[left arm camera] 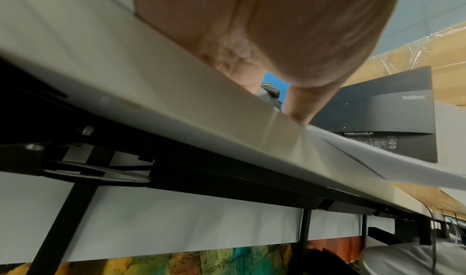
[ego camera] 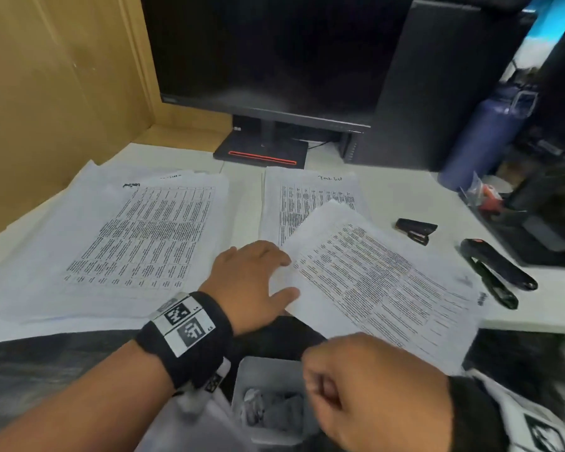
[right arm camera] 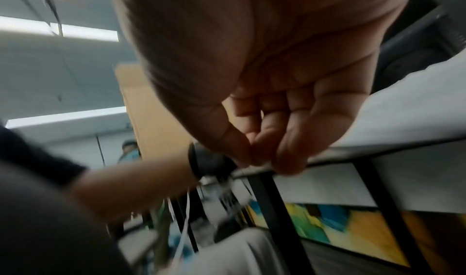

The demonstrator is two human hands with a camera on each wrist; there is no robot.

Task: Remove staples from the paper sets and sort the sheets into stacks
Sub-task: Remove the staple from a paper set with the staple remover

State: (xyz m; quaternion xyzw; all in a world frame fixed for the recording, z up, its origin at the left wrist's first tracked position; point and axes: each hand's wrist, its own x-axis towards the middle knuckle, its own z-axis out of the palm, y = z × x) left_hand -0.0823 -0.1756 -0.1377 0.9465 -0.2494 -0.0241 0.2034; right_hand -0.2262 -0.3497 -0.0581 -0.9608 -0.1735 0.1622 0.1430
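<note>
A printed paper set (ego camera: 372, 282) lies askew on the white desk (ego camera: 405, 190), its near corner hanging over the front edge. My left hand (ego camera: 274, 278) rests on the set's left corner with fingers laid fairly straight and the thumb (ego camera: 286, 294) on the sheet. In the left wrist view, the left hand's palm (left arm camera: 277, 30) sits above the desk edge (left arm camera: 176, 110). My right hand (ego camera: 327, 386) hovers in front of the desk over a grey bin (ego camera: 261, 373). Its fingertips (right arm camera: 285, 159) are pinched against the thumb; anything between them is too small to see.
A broad paper stack (ego camera: 137, 243) lies on the left and another stack (ego camera: 307, 197) behind the held set. A small black stapler (ego camera: 416, 230) and a longer black tool (ego camera: 493, 272) sit on the right. A monitor (ego camera: 268, 60), a tower (ego camera: 437, 93) and a blue bottle (ego camera: 480, 138) line the back.
</note>
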